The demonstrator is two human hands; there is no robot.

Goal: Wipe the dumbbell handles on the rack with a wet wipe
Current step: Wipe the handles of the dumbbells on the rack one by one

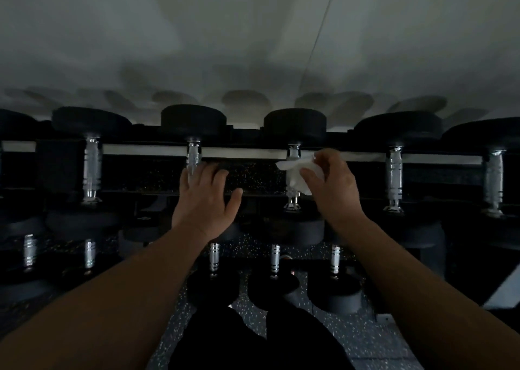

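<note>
A dark rack holds a row of black dumbbells with chrome handles on its top tier. My right hand pinches a crumpled white wet wipe against the chrome handle of the dumbbell right of centre. The wipe covers the middle of that handle. My left hand hovers with fingers spread just below the neighbouring handle, holding nothing; whether its fingertips touch that handle is unclear.
More chrome handles stand at the left and right of the top tier. A lower tier carries smaller dumbbells. A pale wall rises behind the rack. Speckled dark floor and my dark trousers lie below.
</note>
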